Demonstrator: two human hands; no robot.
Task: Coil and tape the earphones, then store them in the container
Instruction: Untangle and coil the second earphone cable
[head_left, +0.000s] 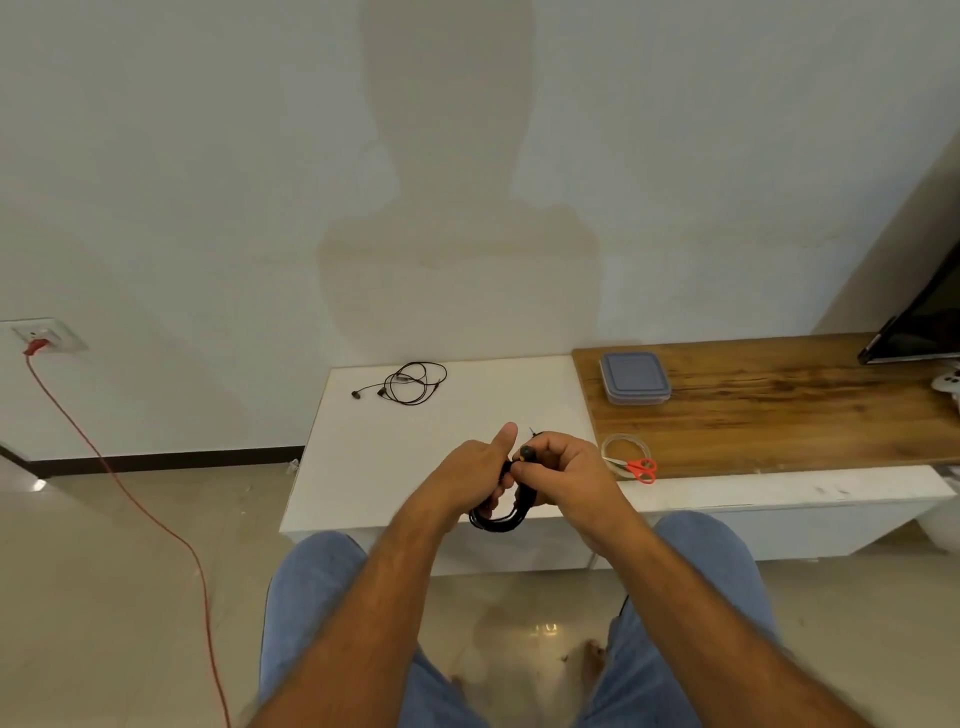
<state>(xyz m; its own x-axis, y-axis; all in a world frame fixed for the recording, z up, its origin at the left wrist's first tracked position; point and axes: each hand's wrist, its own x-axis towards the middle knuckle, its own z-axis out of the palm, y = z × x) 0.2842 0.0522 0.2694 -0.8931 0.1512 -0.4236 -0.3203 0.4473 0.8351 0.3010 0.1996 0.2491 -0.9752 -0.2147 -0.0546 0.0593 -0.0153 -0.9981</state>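
Flanking a white cabinet top (467, 415), wooden board (779, 405), pale wall (208, 156)

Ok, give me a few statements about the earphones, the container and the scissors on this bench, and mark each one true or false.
1. Both hands, left and right, hold a black coiled earphone cable. True.
2. The lidded grey-blue plastic container stands open. False: its lid is on.
3. A second black pair of earphones lies loose on the white bench top. True.
4. The red-handled scissors lie inside the container. False: they lie on the wooden board, by the clear tape roll.
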